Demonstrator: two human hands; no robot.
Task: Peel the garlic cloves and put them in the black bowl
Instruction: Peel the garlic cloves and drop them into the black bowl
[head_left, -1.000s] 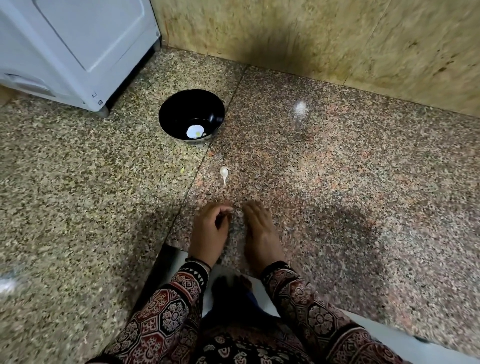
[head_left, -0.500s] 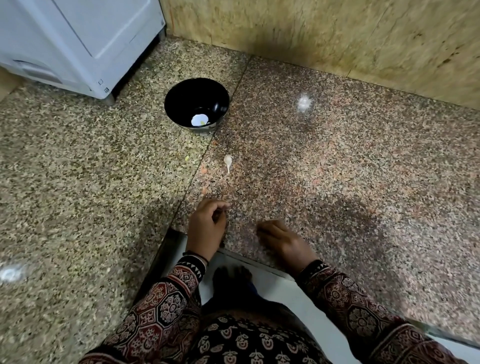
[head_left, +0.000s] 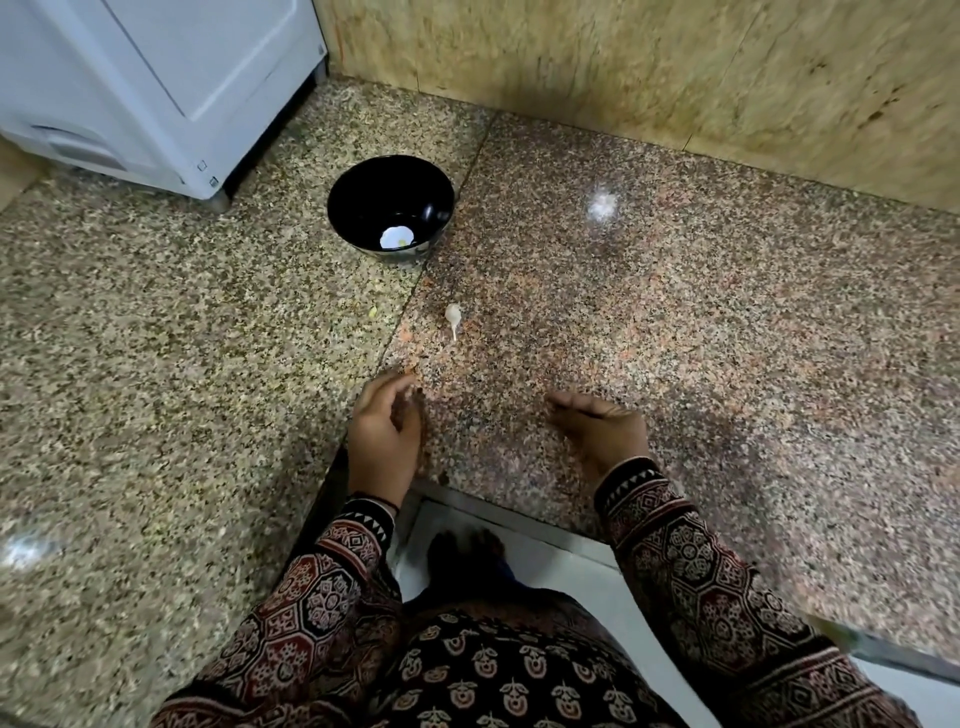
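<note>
One left hand (head_left: 384, 431) curled over tabletop (head_left: 727, 338), blurry, can't tell if it holds anything. Black bowl (head_left: 363, 202) behind it. Garlic clove (head_left: 453, 315) lies btwn bowl & hands, long axis front-to-back, thin tail toward person. Right hand (head_left: 602, 431) loose, empty.

Speckled granite counter (head_left: 675, 322), black bowl (head_left: 363, 200) beside its seam, garlic clove (head_left: 453, 315) lying nearer the front edge

Polished speckled granite surface (head_left: 675, 338), glinting. Glossy, smooth black bowl (head_left: 371, 205). Matt mottled stone wall (head_left: 623, 62). Printed cloth sleeves (head_left: 701, 582). Papery-skinned clove (head_left: 453, 313).
</note>
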